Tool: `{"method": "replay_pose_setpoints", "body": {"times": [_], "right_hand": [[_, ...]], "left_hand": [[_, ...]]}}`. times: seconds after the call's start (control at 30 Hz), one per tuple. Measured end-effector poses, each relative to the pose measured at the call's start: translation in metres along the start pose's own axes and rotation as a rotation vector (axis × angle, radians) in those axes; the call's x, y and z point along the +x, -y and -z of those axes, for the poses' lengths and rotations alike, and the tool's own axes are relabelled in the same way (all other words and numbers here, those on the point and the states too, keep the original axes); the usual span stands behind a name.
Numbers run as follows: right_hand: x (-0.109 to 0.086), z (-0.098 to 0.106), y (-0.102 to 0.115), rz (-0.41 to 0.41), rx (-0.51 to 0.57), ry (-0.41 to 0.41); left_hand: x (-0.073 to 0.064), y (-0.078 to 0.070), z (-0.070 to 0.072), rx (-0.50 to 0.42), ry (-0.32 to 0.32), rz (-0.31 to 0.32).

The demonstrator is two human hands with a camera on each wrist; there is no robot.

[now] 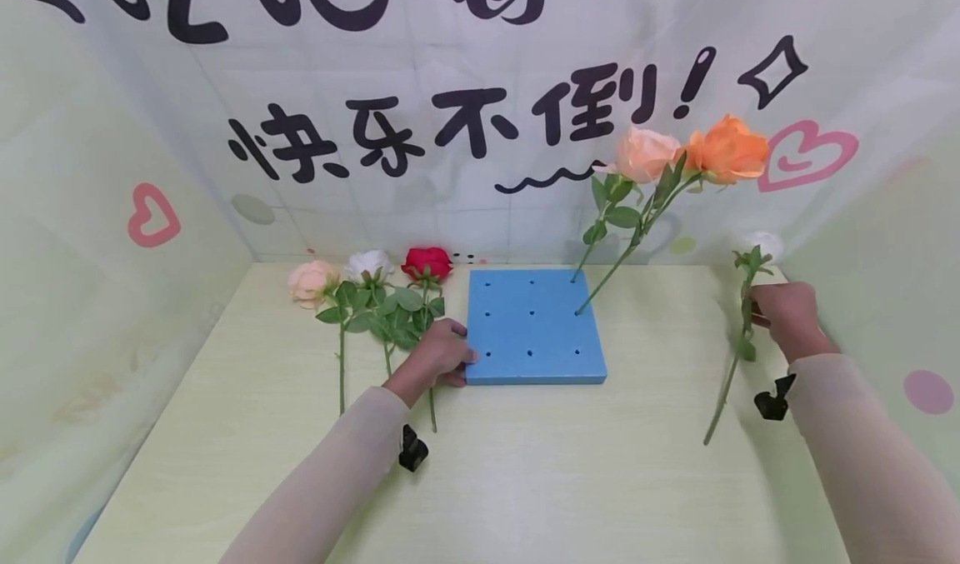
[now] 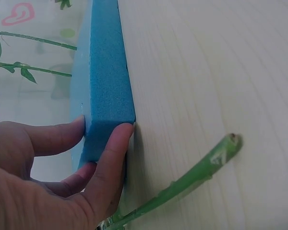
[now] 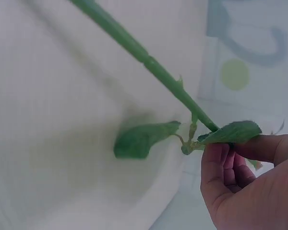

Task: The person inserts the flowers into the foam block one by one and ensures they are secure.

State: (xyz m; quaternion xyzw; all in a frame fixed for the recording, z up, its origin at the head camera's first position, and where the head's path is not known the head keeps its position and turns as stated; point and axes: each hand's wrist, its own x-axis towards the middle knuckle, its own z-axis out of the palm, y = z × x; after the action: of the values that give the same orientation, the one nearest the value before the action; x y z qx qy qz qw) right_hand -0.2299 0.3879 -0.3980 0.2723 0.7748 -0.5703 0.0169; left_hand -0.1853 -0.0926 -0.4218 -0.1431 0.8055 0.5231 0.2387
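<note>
My left hand (image 1: 438, 351) grips the near left corner of a blue foam block (image 1: 553, 331) with a grid of holes. In the left wrist view, thumb and fingers press on different faces of the foam. A light pink rose (image 1: 645, 154) and an orange rose (image 1: 726, 152) stand tilted to the right in holes along the block's right side. Over at the right edge of the table, my right hand (image 1: 786, 318) pinches the stem of a white rose (image 1: 765, 243). Its leaf (image 3: 233, 132) lies against the fingertips in the right wrist view, and the stem end points toward me.
Left of the block lie a pink rose (image 1: 313, 282), a white rose (image 1: 369, 264) and a red rose (image 1: 427, 262), stems toward me. My left forearm crosses over some of these stems. A printed cloth backdrop (image 1: 420, 197) stands behind the pale wooden table (image 1: 525, 472), with cloth on both sides.
</note>
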Motion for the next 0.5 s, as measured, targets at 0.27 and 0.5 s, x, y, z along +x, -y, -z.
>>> {"method": "replay_pose_setpoints", "body": {"times": [0.27, 0.5], "right_hand": [[-0.013, 0.002, 0.028, 0.087, 0.052, 0.037], [-0.03, 0.002, 0.045, 0.193, 0.055, 0.026]], "left_hand": [[-0.001, -0.001, 0.0, 0.015, -0.01, 0.004], [-0.001, -0.002, 0.0, 0.009, -0.008, 0.006]]}}
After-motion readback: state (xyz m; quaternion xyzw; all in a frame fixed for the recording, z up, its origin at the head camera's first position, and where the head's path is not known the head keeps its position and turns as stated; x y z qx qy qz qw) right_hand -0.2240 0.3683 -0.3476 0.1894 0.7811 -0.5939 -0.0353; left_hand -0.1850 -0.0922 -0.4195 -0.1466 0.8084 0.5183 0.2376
